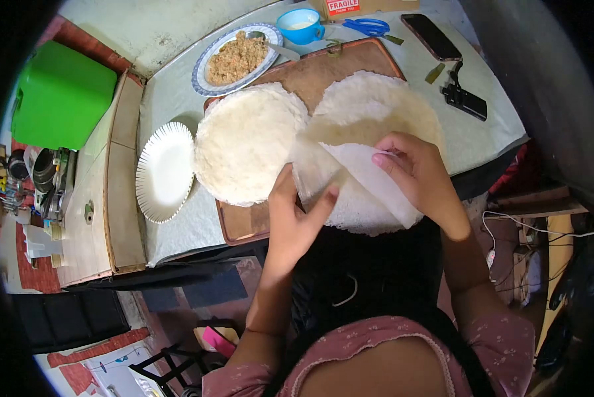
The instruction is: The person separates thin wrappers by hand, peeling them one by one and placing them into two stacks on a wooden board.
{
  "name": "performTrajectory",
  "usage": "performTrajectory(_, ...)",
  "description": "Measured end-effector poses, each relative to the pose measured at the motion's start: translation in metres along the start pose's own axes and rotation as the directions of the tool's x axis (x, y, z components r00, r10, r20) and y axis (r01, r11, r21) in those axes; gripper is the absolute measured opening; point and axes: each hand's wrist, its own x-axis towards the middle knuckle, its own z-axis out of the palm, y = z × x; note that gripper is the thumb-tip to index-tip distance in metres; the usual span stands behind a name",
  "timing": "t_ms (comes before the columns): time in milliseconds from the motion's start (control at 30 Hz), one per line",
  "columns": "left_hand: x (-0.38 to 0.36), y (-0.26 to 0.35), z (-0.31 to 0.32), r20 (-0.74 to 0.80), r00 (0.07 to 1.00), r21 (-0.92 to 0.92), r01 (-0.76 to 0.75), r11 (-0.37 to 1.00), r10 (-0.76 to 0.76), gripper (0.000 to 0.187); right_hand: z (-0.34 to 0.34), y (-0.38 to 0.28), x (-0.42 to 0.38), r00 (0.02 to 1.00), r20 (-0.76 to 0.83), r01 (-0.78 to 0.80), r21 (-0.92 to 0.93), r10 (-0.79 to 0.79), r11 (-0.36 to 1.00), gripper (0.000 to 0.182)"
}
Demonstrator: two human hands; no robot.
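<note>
Two round piles of thin white wrapper sheets lie on a brown board (244, 221): the left pile (247, 142) is flat, and over the right pile (370, 92) a thin sheet (366, 169) is partly lifted and folded. My right hand (416, 175) pinches that sheet's upper edge between thumb and fingers. On the near left side, my left hand (300, 215) is at the sheet's edge with thumb and fingers apart, the fingertips partly hidden by the sheet. A plate of brownish filling (237, 59) with a spoon stands behind the left pile.
A white paper plate (166, 172) lies at the left. Behind the board are a blue cup (300, 26), blue-handled scissors (368, 26) and a cardboard box. A phone (431, 37) and a black device (466, 99) lie at the right. A green bin (64, 96) stands far left.
</note>
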Motion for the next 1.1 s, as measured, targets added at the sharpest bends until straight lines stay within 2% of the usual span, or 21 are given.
performTrajectory(67, 0.009, -0.003, -0.002, -0.013, 0.999, -0.023, 0.037, 0.999, -0.037, 0.026, -0.003, -0.004, 0.001, 0.995, 0.07, -0.065, -0.014, 0.066, 0.998, 0.018)
performTrajectory(133, 0.017, 0.005, 0.002, -0.029, 1.0, 0.036, 0.002, 0.999, -0.001, 0.022, -0.006, -0.008, 0.003, 0.984, 0.143, -0.093, -0.089, 0.105, 0.992, 0.021)
performTrajectory(233, 0.021, 0.009, 0.008, -0.006, 1.0, 0.107, 0.006, 0.994, -0.005, 0.02, 0.004, -0.012, 0.007, 0.99, 0.06, 0.135, -0.103, -0.129, 0.986, 0.03)
performTrajectory(267, 0.02, 0.009, 0.009, 0.009, 1.0, 0.13, 0.015, 0.991, -0.016, 0.019, 0.011, -0.008, 0.008, 0.978, -0.002, 0.205, -0.125, -0.207, 0.971, 0.04)
performTrajectory(367, 0.014, 0.013, 0.017, 0.025, 1.0, 0.023, 0.012, 1.0, -0.013, 0.021, 0.017, -0.013, 0.007, 0.989, 0.059, 0.143, -0.078, -0.138, 0.987, 0.043)
performTrajectory(400, 0.013, 0.012, 0.016, 0.02, 0.999, 0.043, -0.034, 0.999, 0.033, 0.022, 0.009, -0.021, 0.008, 0.989, 0.149, 0.021, -0.163, 0.003, 0.986, 0.034)
performTrajectory(500, 0.005, 0.006, 0.008, 0.023, 0.999, 0.063, 0.024, 0.998, -0.026, 0.022, 0.005, -0.018, 0.008, 0.991, 0.116, 0.092, -0.241, -0.066, 0.966, 0.026)
performTrajectory(600, -0.003, 0.011, -0.002, 0.051, 0.988, 0.037, 0.146, 0.989, -0.148, 0.028, 0.0, -0.011, 0.007, 0.996, -0.055, 0.057, -0.161, -0.067, 0.985, 0.02)
performTrajectory(700, -0.011, 0.006, -0.008, 0.093, 0.972, 0.079, 0.209, 0.975, -0.216, 0.028, -0.009, -0.01, 0.003, 0.995, -0.085, 0.038, -0.185, -0.055, 0.982, 0.016)
performTrajectory(800, -0.012, 0.008, -0.01, 0.084, 0.966, 0.167, 0.227, 0.959, -0.244, 0.024, -0.01, 0.0, -0.001, 0.989, -0.142, 0.001, -0.192, -0.029, 0.981, 0.017)
performTrajectory(900, -0.005, 0.023, -0.012, 0.167, 0.931, 0.345, 0.254, 0.903, -0.326, 0.023, -0.009, -0.003, -0.004, 0.991, -0.127, -0.056, -0.144, 0.038, 0.988, 0.017)
performTrajectory(1000, 0.009, 0.026, 0.0, 0.122, 0.991, 0.369, -0.087, 0.925, 0.045, 0.02, -0.007, -0.008, -0.004, 1.0, -0.023, -0.022, -0.187, 0.018, 0.982, 0.018)
performTrajectory(1100, 0.018, 0.03, 0.01, 0.091, 0.995, 0.383, 0.005, 0.924, -0.043, 0.028, -0.002, -0.006, -0.003, 0.999, -0.019, 0.025, -0.277, -0.032, 0.961, 0.02)
